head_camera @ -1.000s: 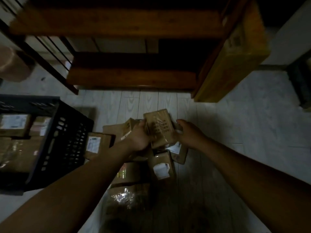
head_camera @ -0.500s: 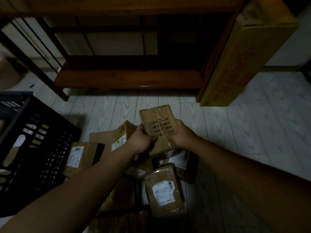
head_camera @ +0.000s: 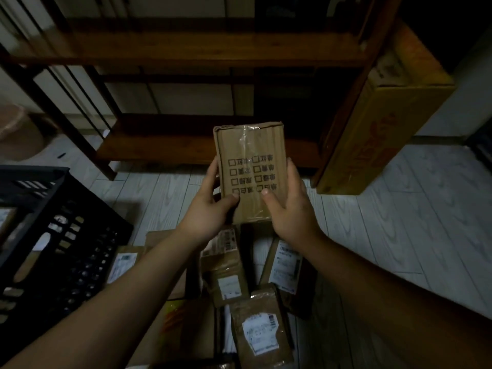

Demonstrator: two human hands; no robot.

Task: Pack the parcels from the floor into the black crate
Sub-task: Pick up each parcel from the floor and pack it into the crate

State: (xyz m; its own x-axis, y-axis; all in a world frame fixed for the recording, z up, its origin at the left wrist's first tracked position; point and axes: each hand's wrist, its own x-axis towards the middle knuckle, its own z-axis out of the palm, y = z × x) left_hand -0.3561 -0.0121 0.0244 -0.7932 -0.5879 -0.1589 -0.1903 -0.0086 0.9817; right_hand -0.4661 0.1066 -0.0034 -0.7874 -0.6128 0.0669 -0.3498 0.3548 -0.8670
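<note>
A flat brown cardboard parcel point(head_camera: 251, 155) with printed checkboxes and clear tape is held up in front of me, above the floor. My left hand point(head_camera: 210, 209) grips its lower left edge and my right hand point(head_camera: 290, 209) grips its lower right edge, thumbs on the front face. Below my hands, several brown parcels with white labels lie in a pile on the floor, among them one point(head_camera: 229, 272) in the middle and another point(head_camera: 259, 328) nearer to me. The black crate point(head_camera: 61, 235) stands at the left; parcels show through its perforated wall.
A dark wooden shelf unit point(head_camera: 186, 139) stands straight ahead. A tall yellow carton point(head_camera: 372, 129) leans against it at the right. Pale wood-look floor point(head_camera: 399, 222) stretches to the right. A roll of brown tape point(head_camera: 13, 129) shows at far left.
Both hands have lifted the checkbox parcel up off the pile and turned it more upright, facing me. The view has tilted, so the crate sits lower left.
</note>
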